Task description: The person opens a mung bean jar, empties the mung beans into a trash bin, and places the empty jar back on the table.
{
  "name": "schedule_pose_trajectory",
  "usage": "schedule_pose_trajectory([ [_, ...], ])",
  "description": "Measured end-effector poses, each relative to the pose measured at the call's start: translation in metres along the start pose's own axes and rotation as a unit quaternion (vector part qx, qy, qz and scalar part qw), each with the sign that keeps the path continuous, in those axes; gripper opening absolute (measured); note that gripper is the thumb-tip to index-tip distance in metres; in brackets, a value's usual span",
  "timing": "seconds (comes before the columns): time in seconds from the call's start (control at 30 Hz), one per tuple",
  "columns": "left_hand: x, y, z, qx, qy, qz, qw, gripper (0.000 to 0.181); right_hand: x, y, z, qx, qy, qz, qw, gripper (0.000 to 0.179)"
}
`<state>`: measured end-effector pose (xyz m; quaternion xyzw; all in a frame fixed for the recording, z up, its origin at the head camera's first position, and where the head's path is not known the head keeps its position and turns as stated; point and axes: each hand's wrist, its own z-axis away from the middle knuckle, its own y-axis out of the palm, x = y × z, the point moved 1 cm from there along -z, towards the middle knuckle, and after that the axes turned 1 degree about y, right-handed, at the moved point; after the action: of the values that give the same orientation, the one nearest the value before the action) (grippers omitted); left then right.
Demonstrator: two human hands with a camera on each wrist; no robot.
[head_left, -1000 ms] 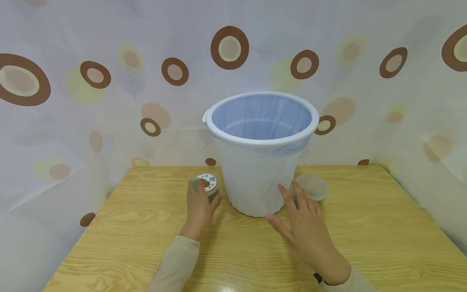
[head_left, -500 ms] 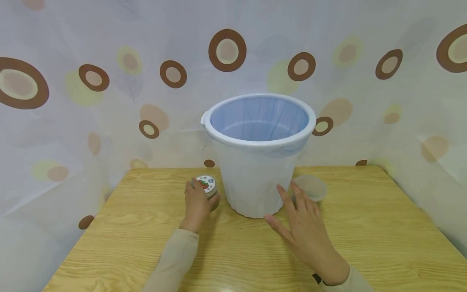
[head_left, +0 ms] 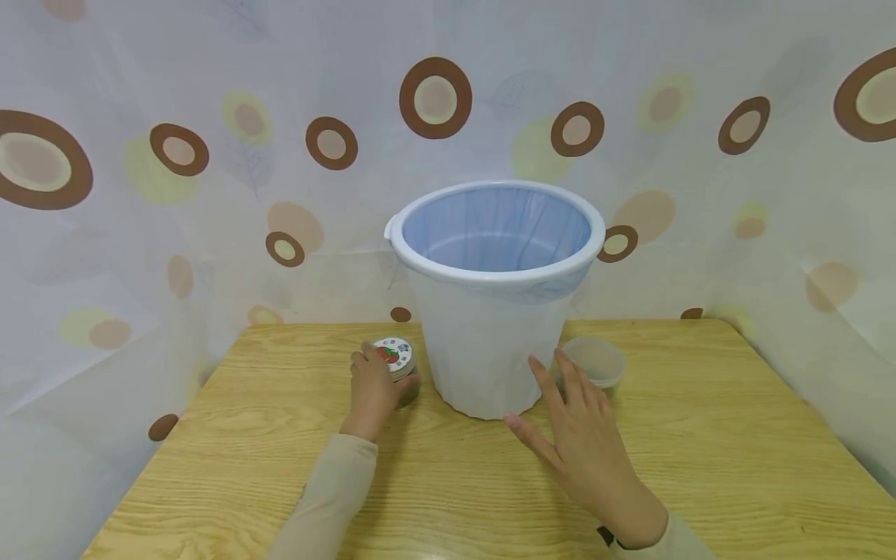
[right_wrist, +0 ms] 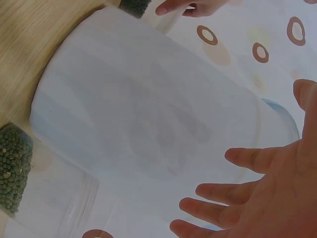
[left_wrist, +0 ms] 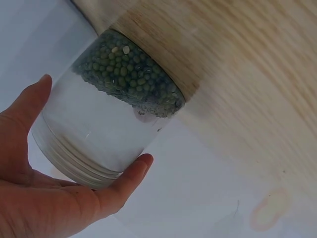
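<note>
My left hand grips a clear plastic jar of green beans from above, left of the bin. The jar's white lid carries a red and green print. In the left wrist view, thumb and fingers span the jar's lid end, and mung beans fill its lower part. My right hand holds nothing, its fingers spread in front of a white bin lined with a bluish bag. Beyond those fingers stands a second clear jar, partly hidden; the right wrist view shows its green beans.
The bin stands upright between the two jars, taller than both, near the back of the wooden table. A pale curtain with brown and yellow ring patterns hangs right behind the table.
My left fingers have drawn in around the jar, and more of its lid now shows. The head view has shifted slightly; my right hand stays nearly the same.
</note>
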<state>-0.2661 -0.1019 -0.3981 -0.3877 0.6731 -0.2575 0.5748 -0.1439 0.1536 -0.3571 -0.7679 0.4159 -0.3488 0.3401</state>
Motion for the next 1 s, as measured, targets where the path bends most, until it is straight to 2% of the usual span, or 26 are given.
schedule_pose_trajectory([
  [0.33, 0.003, 0.0, 0.003, -0.015, 0.012, 0.012, 0.9997, 0.102, 0.0, 0.002, -0.001, 0.008, 0.004, -0.002, 1.0, 0.07],
  [0.7, 0.009, 0.002, 0.003, -0.035, 0.027, 0.049, 0.9978, 0.1, 0.001, 0.004, -0.001, 0.006, 0.0, 0.002, 1.0, 0.07],
  [0.83, 0.008, -0.003, 0.006, -0.035, 0.035, 0.049, 0.9976, 0.094, 0.001, 0.004, 0.0, 0.004, -0.001, 0.002, 1.0, 0.069],
  [1.0, 0.005, -0.017, 0.014, -0.036, 0.034, 0.067, 0.9965, 0.09, 0.003, 0.003, 0.0, 0.004, -0.003, 0.001, 1.0, 0.068],
])
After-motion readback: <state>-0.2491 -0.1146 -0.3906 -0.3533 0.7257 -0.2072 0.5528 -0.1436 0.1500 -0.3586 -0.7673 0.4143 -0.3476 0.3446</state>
